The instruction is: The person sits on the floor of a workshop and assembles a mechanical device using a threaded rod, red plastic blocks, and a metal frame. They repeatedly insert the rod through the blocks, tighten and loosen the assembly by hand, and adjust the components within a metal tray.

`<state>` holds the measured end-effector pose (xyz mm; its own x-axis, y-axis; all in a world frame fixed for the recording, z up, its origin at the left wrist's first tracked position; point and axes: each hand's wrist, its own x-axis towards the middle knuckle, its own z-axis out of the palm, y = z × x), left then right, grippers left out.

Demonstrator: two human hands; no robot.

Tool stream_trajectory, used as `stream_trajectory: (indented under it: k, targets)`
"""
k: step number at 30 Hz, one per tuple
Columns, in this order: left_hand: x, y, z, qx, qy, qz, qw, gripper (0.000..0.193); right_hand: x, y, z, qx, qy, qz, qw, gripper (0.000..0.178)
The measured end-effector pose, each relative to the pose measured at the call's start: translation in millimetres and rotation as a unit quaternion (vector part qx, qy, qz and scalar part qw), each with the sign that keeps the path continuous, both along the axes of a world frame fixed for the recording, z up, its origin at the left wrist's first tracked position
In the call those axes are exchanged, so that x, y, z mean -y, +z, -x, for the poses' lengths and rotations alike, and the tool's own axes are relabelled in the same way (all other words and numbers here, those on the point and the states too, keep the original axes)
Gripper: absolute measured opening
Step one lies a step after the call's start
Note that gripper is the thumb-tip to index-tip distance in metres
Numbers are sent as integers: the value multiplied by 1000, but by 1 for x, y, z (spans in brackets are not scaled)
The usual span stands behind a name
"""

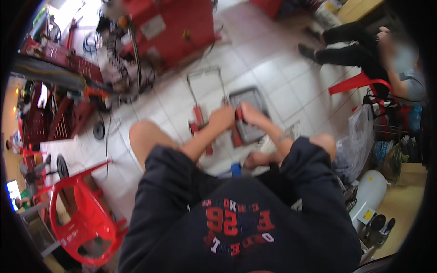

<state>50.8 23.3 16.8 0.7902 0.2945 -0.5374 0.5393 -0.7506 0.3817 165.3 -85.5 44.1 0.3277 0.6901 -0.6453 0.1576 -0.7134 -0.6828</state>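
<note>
Low in front of my knees is a frame with a thin U-shaped metal bar and red legs. My left hand is closed round the upper part of its right leg. Close beside it, my right hand is closed on a small red part; whether this part is joined to the leg I cannot tell. A grey rectangular tray lies on the floor under and beyond my right hand. Motion blur hides the finger details.
A red plastic chair stands at my left. Red machinery with hoses and a cable fills the far left. At the far right a person sits on a red chair. Plastic bags and a white tank are at right.
</note>
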Motion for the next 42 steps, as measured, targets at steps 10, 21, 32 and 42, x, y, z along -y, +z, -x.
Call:
stream_trajectory:
  k: [10, 21, 32, 42]
  targets:
    - [5, 11, -17, -15, 0, 46, 999, 26, 0, -6, -22, -143, -67, 172, 972, 59]
    - [38, -11, 24, 268, 2, -195, 943, 8, 29, -51, -4, 92, -120, -201, 968, 51]
    - [19, 6, 0, 79, 33, -48, 995, 16, 9, -24, -15, -30, -102, 39, 994, 49]
    - [-17, -46, -18, 49, -74, 167, 982, 25, -2, -4, -28, -42, -8, 139, 989, 80]
